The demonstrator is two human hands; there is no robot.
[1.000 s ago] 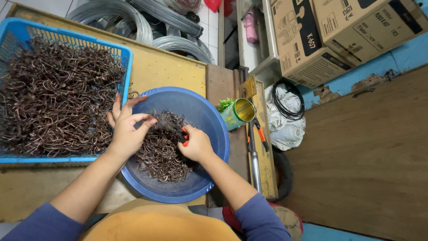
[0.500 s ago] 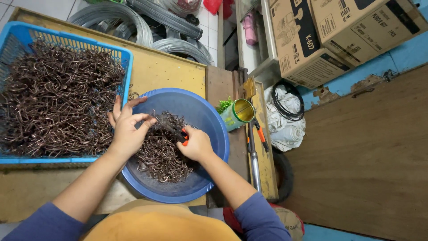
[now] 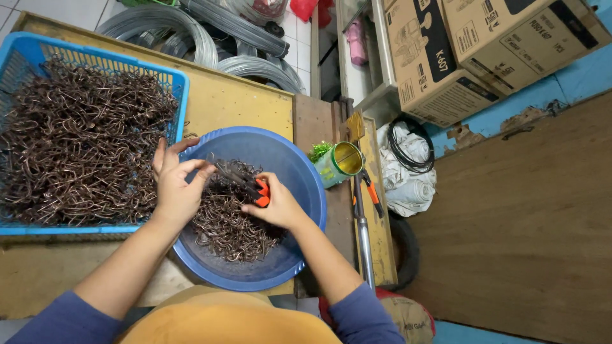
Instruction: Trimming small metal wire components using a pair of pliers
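The right hand (image 3: pixel 275 207) is curled tight around the orange handles of a small pair of pliers (image 3: pixel 250 186), whose dark metal nose points toward the other hand. The left hand (image 3: pixel 175 188) pinches its thumb and forefinger together at that nose, seemingly on a thin bent wire piece, though the piece itself is too small to make out; its other fingers fan loosely upward. Both hands work over a round blue plastic basin (image 3: pixel 299 185), smooth-walled, with a tangled heap of brown wire hooks (image 3: pixel 229 229) lying in its bottom, thin, rusty-looking and curled. Just to the left of the basin, touching its rim, stands a rectangular blue plastic crate (image 3: pixel 182 86) with lattice walls, piled high with a dense, bristly mass of the same brown wire pieces (image 3: pixel 76 146). Both rest on a yellowish wooden table (image 3: pixel 236 102) with a worn, flat top. To the right of the basin lies a shiny green and gold tin can (image 3: pixel 341 162) on its side, and beside it a long-handled cutter (image 3: pixel 364 210) with orange grips. Beyond the table lie coils of grey wire (image 3: pixel 159 28), and cardboard boxes (image 3: pixel 446 57) stand at upper right.
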